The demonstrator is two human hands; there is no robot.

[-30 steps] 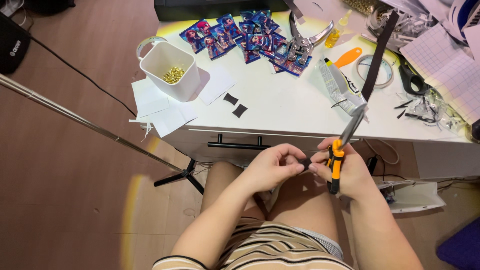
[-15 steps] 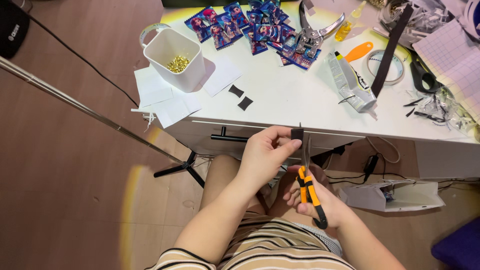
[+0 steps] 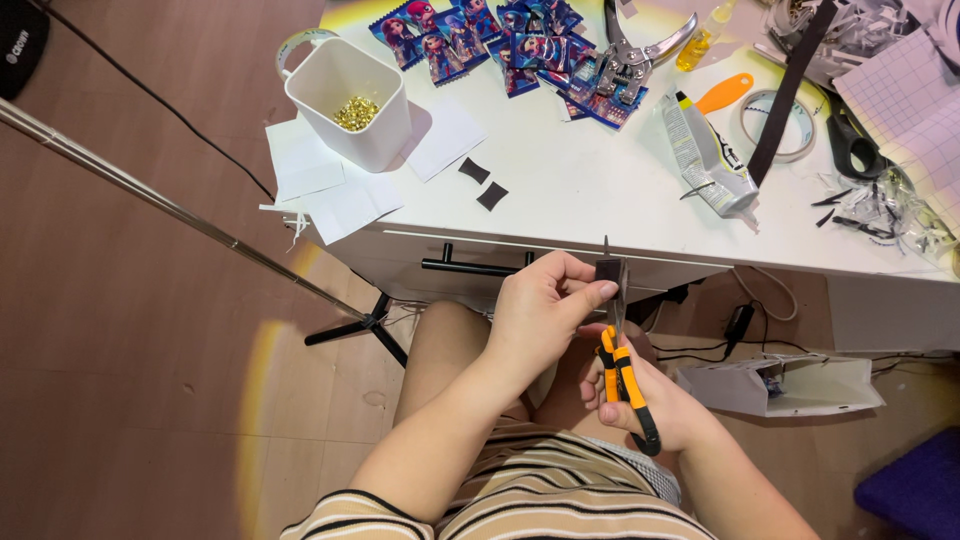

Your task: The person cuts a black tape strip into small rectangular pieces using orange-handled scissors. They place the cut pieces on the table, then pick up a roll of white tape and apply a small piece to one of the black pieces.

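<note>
Scissors (image 3: 622, 372) with orange-and-black handles sit in the right hand (image 3: 650, 400), fingers closed through and around the loops, blades pointing up and away from the body. The blades stand nearly together around a small dark piece (image 3: 610, 272), which the left hand (image 3: 540, 315) pinches between thumb and forefinger just above the right hand. The grip appears chosen to keep the piece taut and upright against the blade edge, with the fingertips clear of the cutting line. Both hands are held over the lap, just short of the white desk's (image 3: 600, 190) front edge, so offcuts would presumably drop clear of the worktop.

Beyond the hands, on the desk:
- two small dark squares (image 3: 482, 183) lie side by side, close to the edge, similar in colour to the held piece;
- a white tub (image 3: 350, 100) holding small gold-coloured fittings stands to the far left, on loose white paper sheets (image 3: 335, 180);
- a spread of colourful printed cards (image 3: 500, 40) lies further off, with metal punch pliers (image 3: 635, 55) resting on them;
- a long dark strap (image 3: 790, 90) runs diagonally at the far right, crossing a tape roll (image 3: 785, 125);
- a squeezed tube (image 3: 705, 155) lies beside it.

Whether the blades are actually biting the piece cannot be told.
</note>
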